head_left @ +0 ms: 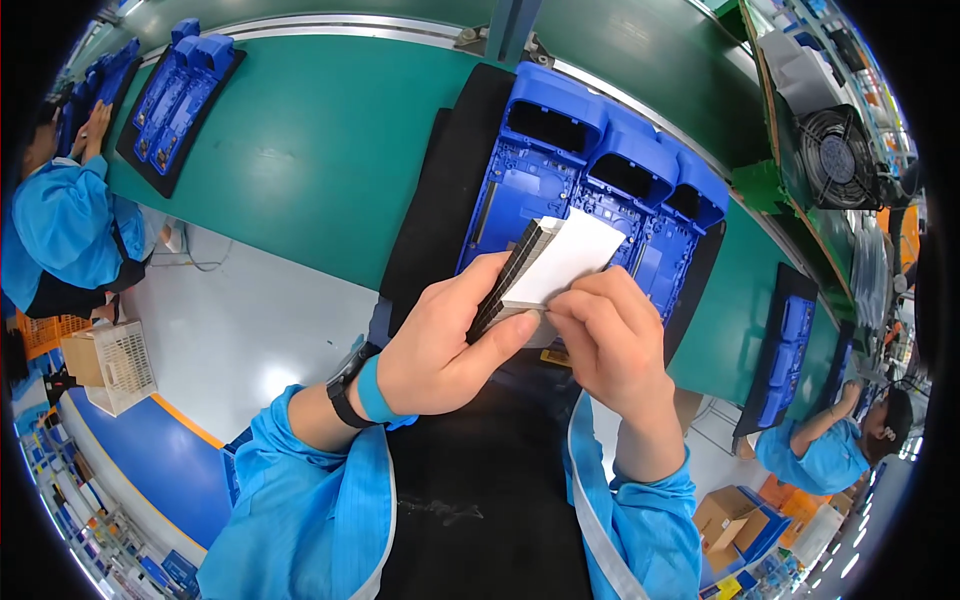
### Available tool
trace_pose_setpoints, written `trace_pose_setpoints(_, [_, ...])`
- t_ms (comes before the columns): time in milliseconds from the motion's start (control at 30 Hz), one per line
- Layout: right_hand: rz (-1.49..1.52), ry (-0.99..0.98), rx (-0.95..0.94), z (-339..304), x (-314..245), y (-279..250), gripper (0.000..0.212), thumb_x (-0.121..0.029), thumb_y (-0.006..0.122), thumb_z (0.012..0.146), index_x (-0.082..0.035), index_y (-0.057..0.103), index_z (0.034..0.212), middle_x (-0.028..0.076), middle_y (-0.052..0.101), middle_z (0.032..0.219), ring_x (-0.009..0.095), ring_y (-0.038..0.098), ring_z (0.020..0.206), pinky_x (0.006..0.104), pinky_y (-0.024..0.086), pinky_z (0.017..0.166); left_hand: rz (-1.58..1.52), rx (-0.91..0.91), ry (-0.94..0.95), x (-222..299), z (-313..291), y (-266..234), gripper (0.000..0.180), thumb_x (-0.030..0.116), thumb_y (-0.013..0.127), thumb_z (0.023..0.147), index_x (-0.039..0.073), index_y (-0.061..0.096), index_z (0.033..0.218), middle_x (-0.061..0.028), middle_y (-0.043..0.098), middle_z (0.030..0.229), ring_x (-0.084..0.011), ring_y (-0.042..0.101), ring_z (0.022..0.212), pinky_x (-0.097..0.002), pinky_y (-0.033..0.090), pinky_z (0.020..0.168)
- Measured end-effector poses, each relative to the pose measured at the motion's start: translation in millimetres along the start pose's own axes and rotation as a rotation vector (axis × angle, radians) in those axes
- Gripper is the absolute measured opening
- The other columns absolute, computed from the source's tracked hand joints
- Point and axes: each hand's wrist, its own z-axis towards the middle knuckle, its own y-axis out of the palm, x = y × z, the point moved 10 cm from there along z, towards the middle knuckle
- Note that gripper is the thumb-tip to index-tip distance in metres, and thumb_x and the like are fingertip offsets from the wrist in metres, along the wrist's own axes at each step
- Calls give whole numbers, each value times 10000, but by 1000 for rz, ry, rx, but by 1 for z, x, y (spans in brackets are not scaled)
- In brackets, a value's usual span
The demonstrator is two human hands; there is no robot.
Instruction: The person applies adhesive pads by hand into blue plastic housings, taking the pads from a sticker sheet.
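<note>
A thick stack of sheets (574,262), white on top with dark layered edges on its left side, is gripped in my left hand (440,340). The left thumb lies along its lower edge, and the fingers go behind it. My right hand (612,335) has thumb and forefinger pinched together at the stack's lower right edge; anything between those fingertips is too small to make out. Just beyond both hands, several blue plastic housings (640,160) with dark openings stand side by side on a black mat (432,190). The stack covers part of them.
The green workbench (310,150) runs across in front of me. More blue housings lie on mats at left (185,95) and right (785,350). Co-workers in blue sit at left (75,215) and right (815,450). A black fan (838,155) hangs at the upper right.
</note>
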Motion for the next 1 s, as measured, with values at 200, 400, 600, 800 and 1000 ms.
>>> trace_pose_setpoints(200, [-88,-20,-46,-1,-1,3,244,77,749,669,-16,623,856,103,592,817,270,562,689,347,454,570,9,-6,6,-2,4,4,406,112,615,968,-61,496,1315,-158,694,978,-237,705,860,-321,536,763])
trace_pose_setpoints(400, [96,-13,29,-18,7,-15,194,111,656,697,-21,564,806,104,535,780,249,506,684,330,403,585,61,177,11,-14,9,-16,500,123,643,941,-92,464,1356,-199,700,1067,-204,686,983,-315,534,836])
trace_pose_setpoints(600, [-121,230,-111,-42,62,-55,196,139,639,745,3,575,873,116,562,844,257,549,730,329,441,618,74,452,176,-26,-1,-65,553,126,609,981,-107,366,1419,-185,610,1247,-194,601,1117,-308,462,972])
trace_pose_setpoints(800, [-196,273,-356,-56,76,-37,187,136,647,782,14,584,908,133,572,889,295,576,756,358,478,648,28,477,247,-35,-6,-69,559,151,615,982,-96,374,1421,-176,613,1242,-173,589,1127,-303,458,975])
trace_pose_setpoints(1000, [-211,246,-414,-58,77,-28,207,134,658,757,13,585,907,130,576,892,304,581,775,367,484,664,47,546,195,-42,-10,-78,520,221,621,985,-66,433,1376,-131,613,1218,-146,567,1093,-279,435,959])
